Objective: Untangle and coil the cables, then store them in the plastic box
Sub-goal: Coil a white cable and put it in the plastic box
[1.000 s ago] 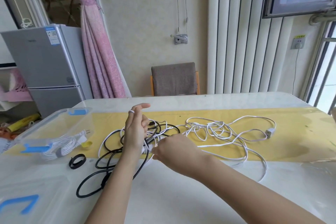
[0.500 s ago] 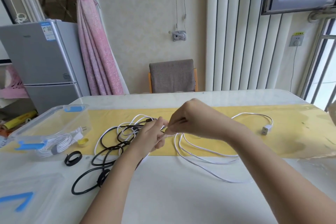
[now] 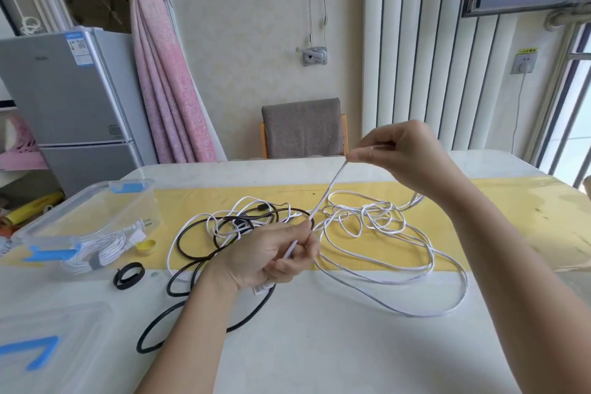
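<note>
A long white cable [image 3: 377, 227] lies in loose tangled loops on the table, partly over the yellow runner. My left hand [image 3: 271, 256] pinches a stretch of it just above the table. My right hand [image 3: 399, 153] pinches the same strand higher up and to the right, so a taut piece runs between the two hands. A black cable [image 3: 204, 269] lies in loops to the left, crossing white strands and passing under my left wrist. The clear plastic box [image 3: 96, 201] with blue clips stands at the left, holding a coiled white cable [image 3: 102, 249] with a plug.
A black strap loop [image 3: 128, 275] and a yellow cap [image 3: 146, 246] lie beside the box. The clear box lid [image 3: 38, 349] with blue clips lies at the near left. A grey chair [image 3: 302, 128] stands behind the table, a fridge [image 3: 73, 99] at far left.
My right hand has risen up and to the right, drawing the white strand taut away from my left hand. The white loops have shifted on the table.
</note>
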